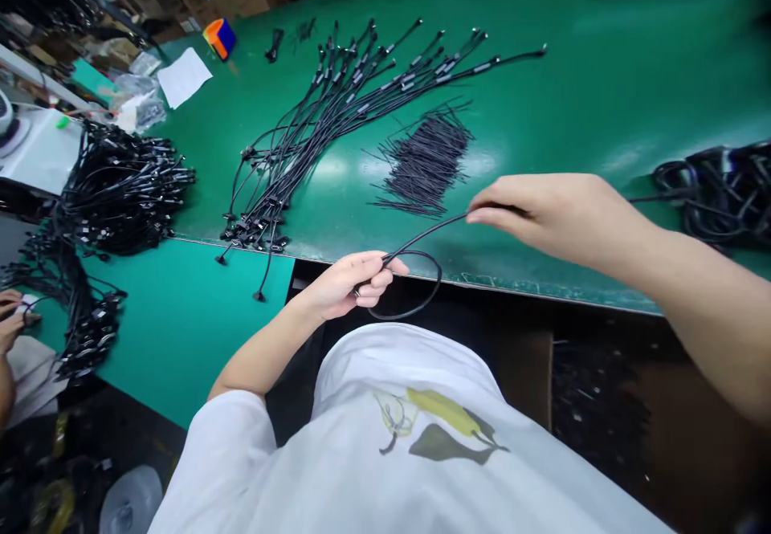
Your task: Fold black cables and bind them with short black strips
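Note:
My left hand [352, 281] is closed round a black cable [422, 273], which loops below its fingers just off the near edge of the green table [602, 76]. My right hand [554, 213] pinches the same cable farther along and holds it stretched to the right above the table edge. Beyond the hands lies a pile of short black ties [425, 165]. Behind that, a fan of several black cables with connectors [337, 108] is spread on the table.
A heap of coiled black cables [117, 189] lies at the left, and another bundle [716, 189] at the right edge. Another person's hand [10, 317] works at the far left. A sheet of paper [184, 76] and a colourful cube [219, 38] lie at the back.

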Demonstrator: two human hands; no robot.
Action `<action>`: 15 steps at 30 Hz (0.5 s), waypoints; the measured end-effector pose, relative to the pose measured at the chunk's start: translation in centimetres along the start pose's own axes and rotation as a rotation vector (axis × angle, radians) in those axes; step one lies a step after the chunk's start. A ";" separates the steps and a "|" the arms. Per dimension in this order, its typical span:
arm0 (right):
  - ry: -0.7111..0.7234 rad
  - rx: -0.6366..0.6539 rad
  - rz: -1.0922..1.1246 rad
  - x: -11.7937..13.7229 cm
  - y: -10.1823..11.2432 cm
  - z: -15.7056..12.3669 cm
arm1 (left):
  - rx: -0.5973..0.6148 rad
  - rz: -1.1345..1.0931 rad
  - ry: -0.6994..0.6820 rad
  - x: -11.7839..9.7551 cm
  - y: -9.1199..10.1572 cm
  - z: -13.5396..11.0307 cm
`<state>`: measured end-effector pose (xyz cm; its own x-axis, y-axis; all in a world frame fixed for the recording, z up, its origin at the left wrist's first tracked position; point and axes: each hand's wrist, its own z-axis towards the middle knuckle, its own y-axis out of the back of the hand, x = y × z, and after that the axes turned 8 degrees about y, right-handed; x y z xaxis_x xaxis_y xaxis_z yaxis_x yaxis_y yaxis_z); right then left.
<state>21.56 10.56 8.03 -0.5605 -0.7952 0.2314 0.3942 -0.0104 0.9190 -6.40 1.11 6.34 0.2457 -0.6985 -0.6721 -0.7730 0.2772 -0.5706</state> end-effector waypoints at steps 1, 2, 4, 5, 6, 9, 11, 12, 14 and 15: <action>-0.014 -0.004 0.046 -0.7 -0.3 -0.6 | -0.018 -0.028 0.001 -0.2 0.2 -0.1; -0.031 -0.008 0.083 -1.2 -0.8 -1.3 | -0.040 -0.052 -0.011 -0.4 0.4 -0.3; -0.076 -0.022 0.119 -2.1 -1.7 -2.6 | -0.102 -0.114 -0.066 -0.9 1.1 -0.7; -0.103 -0.037 0.120 -2.3 -2.2 -3.2 | -0.145 -0.152 -0.105 -1.2 1.5 -0.9; -0.131 -0.050 0.112 -2.6 -2.6 -3.9 | -0.192 -0.191 -0.151 -1.6 1.8 -1.2; -0.202 -0.087 0.069 -3.2 -3.8 -6.0 | -0.319 -0.260 -0.262 -2.7 2.7 -1.9; -0.217 -0.122 0.037 -3.5 -4.5 -7.2 | -0.364 -0.265 -0.295 -3.2 2.9 -2.1; -0.215 -0.144 0.015 -3.5 -4.8 -7.7 | -0.375 -0.261 -0.306 -3.4 3.0 -2.0; -0.190 -0.175 -0.071 -3.0 -5.3 -8.4 | -0.382 -0.236 -0.330 -3.6 2.9 -1.4; -0.161 -0.180 -0.127 -2.4 -5.4 -8.5 | -0.381 -0.210 -0.343 -3.6 2.7 -0.9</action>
<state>27.02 7.37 -0.17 -0.7164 -0.6743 0.1788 0.4286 -0.2233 0.8755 -9.94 3.73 7.62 0.5444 -0.4406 -0.7138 -0.8282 -0.1473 -0.5408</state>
